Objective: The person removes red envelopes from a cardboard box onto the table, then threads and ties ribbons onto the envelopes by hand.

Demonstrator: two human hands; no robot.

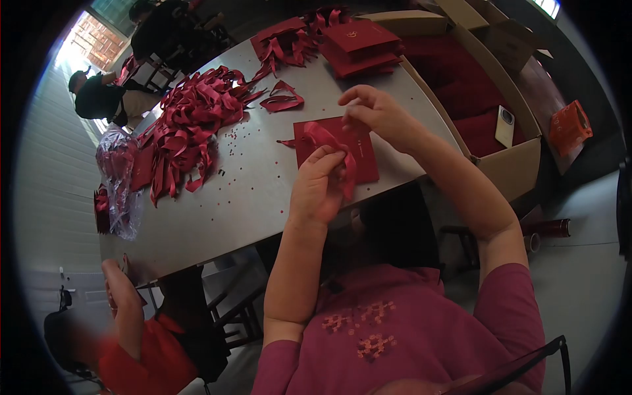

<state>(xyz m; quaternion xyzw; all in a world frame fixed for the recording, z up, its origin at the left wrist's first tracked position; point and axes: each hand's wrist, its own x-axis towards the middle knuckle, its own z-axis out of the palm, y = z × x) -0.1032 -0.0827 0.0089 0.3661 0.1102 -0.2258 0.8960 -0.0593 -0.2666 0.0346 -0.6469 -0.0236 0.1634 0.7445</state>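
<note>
A dark red card or flat bag [367,168] with small print lies on the metal table in front of me. Over it, my left hand [320,181] is closed on a pinkish-red ribbon [349,176]. The ribbon loops up above the fingers and hangs down past them. My right hand [375,113] is raised over the card's upper right edge. Its fingers are curved and apart, and I see nothing between them. A single loop of red ribbon [284,99] lies on the table beyond the card.
A large heap of red ribbons [197,108] covers the table's left side, beside a clear plastic bag [120,178]. Stacked red bags [359,39] stand at the back. At right, a cardboard box [507,171] holds red material and a phone [505,126]. A person in red [148,352] sits at lower left.
</note>
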